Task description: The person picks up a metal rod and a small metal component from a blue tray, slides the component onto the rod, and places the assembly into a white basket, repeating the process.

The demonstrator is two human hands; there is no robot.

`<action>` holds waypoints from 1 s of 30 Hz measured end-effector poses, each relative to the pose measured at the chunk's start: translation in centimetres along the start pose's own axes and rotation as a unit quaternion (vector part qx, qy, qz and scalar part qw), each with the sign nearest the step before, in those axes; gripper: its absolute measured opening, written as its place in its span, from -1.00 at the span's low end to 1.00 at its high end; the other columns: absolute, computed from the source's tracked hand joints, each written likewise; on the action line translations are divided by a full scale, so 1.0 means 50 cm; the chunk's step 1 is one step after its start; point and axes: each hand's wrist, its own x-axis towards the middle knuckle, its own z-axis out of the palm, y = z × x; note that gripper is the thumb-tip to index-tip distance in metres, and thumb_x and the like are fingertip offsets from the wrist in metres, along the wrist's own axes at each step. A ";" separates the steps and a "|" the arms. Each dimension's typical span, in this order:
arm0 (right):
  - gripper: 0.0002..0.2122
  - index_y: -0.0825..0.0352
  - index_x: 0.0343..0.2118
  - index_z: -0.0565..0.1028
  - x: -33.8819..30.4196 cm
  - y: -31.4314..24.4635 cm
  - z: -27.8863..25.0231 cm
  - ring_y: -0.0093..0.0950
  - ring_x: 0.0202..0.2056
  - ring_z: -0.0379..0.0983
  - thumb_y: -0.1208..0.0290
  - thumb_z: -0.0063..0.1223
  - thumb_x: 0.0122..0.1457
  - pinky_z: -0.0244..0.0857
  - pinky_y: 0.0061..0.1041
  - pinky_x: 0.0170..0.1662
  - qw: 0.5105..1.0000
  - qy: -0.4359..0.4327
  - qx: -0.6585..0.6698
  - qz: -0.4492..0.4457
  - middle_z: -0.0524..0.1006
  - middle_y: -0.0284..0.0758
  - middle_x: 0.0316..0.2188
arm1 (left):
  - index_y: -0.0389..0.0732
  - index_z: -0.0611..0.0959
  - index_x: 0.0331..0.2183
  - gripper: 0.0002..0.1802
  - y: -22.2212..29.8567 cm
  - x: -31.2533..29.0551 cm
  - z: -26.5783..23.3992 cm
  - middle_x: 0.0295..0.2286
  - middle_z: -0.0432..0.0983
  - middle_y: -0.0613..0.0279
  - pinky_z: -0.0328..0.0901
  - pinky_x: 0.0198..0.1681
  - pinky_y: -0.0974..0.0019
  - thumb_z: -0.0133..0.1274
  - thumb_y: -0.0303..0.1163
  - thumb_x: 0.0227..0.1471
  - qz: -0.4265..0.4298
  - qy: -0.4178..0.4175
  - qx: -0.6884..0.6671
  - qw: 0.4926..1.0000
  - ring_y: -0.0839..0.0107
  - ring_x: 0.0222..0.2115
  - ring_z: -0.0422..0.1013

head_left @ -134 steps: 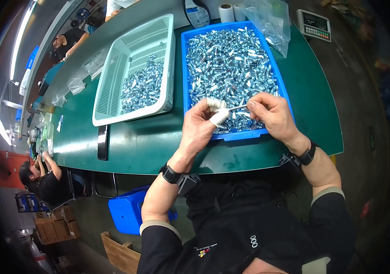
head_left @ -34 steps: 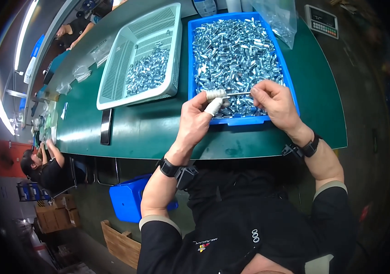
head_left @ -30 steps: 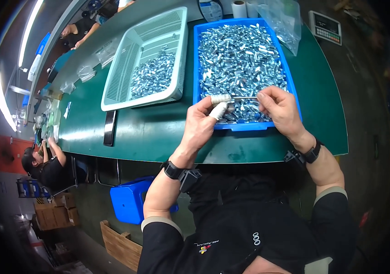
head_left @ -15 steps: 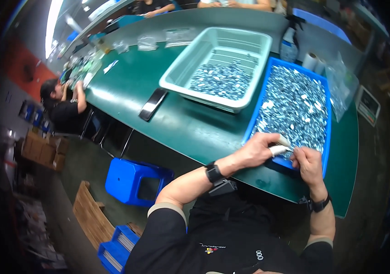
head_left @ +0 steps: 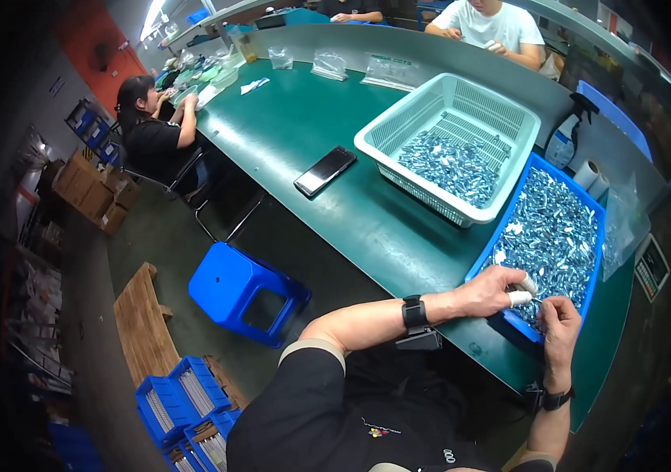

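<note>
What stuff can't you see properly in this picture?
Head view: what's between the left hand and right hand; too small, and they partly hide it.
Head view: the bottom of the blue tray; metal pieces cover it.
Head view: the top of the white-shirted person's head; the upper edge cuts it off.
Head view: the scale's display; too small and blurred.

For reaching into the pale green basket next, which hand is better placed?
Probably the left hand: it is nearer the pale green basket, while the right hand is farther off. Both are at the near end of the blue tray.
</note>
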 end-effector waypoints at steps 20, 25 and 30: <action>-0.94 0.38 -0.26 0.52 0.020 -0.016 0.032 -0.74 -0.45 0.33 0.58 0.16 0.23 0.16 -0.73 -0.37 0.999 -0.027 -0.024 0.025 0.48 -0.51 -0.49 | -0.27 0.64 -0.36 -0.83 -0.017 0.016 -0.046 -0.44 0.59 0.01 0.37 -0.32 0.05 0.25 -0.39 0.02 0.091 0.049 0.099 0.990 -0.03 -0.36 0.52; -0.96 0.39 -0.30 0.52 0.017 -0.009 0.028 -0.74 -0.46 0.33 0.54 0.14 0.26 0.16 -0.73 -0.38 1.000 -0.010 -0.026 0.009 0.48 -0.49 -0.51 | -0.27 0.64 -0.32 -0.81 -0.011 0.014 -0.046 -0.41 0.61 0.07 0.40 -0.30 0.11 0.27 -0.40 0.02 0.071 0.023 0.119 0.990 0.06 -0.34 0.55; -0.86 0.39 -0.39 0.52 0.010 -0.001 0.015 -0.72 -0.51 0.31 0.47 0.09 0.31 0.15 -0.71 -0.42 0.998 -0.043 -0.027 0.035 0.49 -0.44 -0.55 | -0.25 0.65 -0.34 -0.83 -0.012 0.004 -0.036 -0.40 0.62 0.08 0.41 -0.27 0.10 0.27 -0.40 0.02 0.108 0.036 0.131 0.985 0.05 -0.31 0.55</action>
